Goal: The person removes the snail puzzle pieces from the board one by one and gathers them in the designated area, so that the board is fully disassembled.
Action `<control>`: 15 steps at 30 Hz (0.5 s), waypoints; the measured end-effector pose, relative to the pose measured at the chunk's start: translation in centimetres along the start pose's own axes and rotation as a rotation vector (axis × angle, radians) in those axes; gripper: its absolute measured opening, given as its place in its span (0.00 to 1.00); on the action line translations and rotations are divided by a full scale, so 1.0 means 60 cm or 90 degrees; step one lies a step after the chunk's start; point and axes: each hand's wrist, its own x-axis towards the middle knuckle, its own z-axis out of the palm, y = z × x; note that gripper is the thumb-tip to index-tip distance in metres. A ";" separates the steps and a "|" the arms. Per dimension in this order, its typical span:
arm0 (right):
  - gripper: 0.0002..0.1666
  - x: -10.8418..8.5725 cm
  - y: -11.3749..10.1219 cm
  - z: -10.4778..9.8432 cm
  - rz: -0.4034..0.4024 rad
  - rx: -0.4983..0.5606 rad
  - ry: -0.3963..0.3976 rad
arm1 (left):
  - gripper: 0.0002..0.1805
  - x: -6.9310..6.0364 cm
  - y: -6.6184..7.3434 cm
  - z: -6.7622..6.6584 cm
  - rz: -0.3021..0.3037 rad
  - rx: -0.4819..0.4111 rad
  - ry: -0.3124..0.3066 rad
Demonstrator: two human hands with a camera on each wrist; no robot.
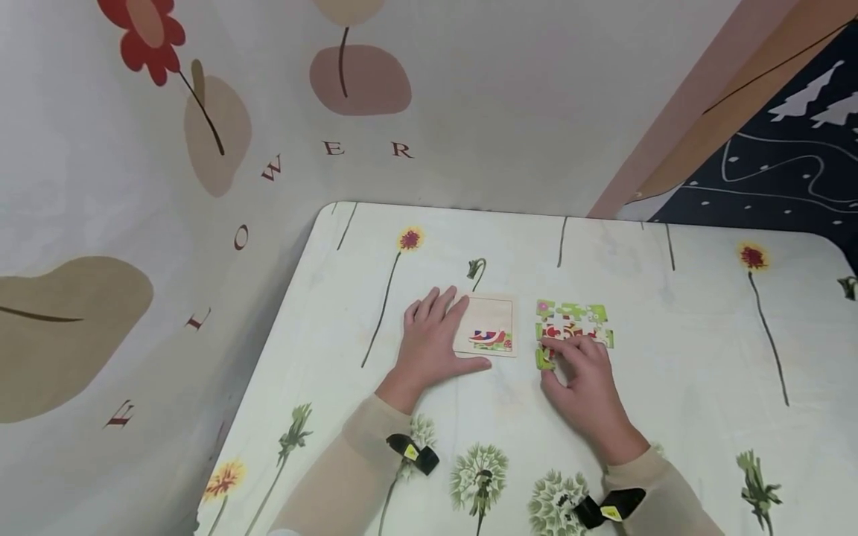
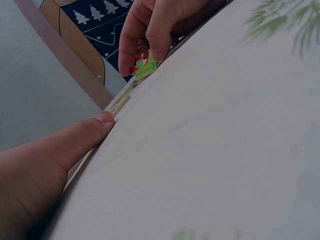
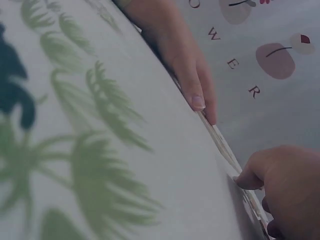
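Observation:
A square wooden puzzle tray (image 1: 489, 311) lies flat on the table, with a few joined colourful pieces in its lower right corner. My left hand (image 1: 434, 339) rests on the tray's left edge, fingers spread and thumb stretched along the near side. Just right of the tray are several loose green, red and white puzzle pieces (image 1: 578, 311). My right hand (image 1: 586, 383) is over their near side. In the left wrist view, its thumb and fingers pinch a green and red puzzle piece (image 2: 146, 68), tilted up from the surface. The right wrist view hides that piece behind the hand.
The table is covered by a white cloth (image 1: 697, 357) printed with flowers. Behind and to the left hangs a pale printed curtain (image 1: 496, 112). A dark panel with white trees (image 1: 784, 164) stands at the back right. Each wrist wears a black strap.

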 end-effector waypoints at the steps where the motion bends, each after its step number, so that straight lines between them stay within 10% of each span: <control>1: 0.26 0.000 -0.001 0.000 0.007 -0.004 -0.001 | 0.66 0.000 0.000 0.000 -0.001 0.000 -0.001; 15: 0.26 0.002 -0.005 0.000 0.049 -0.020 -0.004 | 0.66 0.002 0.000 -0.002 -0.007 -0.006 -0.012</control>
